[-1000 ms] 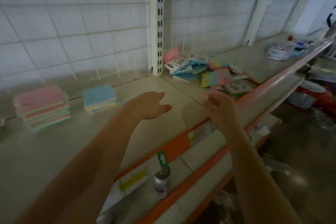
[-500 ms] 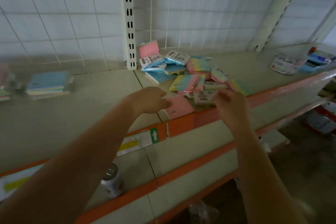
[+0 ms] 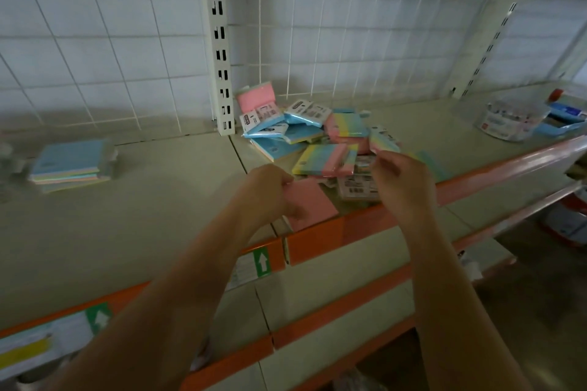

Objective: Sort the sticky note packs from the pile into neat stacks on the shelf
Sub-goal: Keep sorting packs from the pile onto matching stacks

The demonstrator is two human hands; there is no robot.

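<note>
Left hand (image 3: 270,192) fingers pinch the pink pack (image 3: 309,203); right hand (image 3: 401,182) fingers pinch a pastel pack (image 3: 382,142).

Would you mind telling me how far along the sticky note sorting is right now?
Early going. Done: one neat stack sits on the shelf at left. In hand: the left hand grips a pink pack at the shelf's front edge, and the right hand pinches a pastel pack. Left: the jumbled pile of many packs remains unsorted.
</note>
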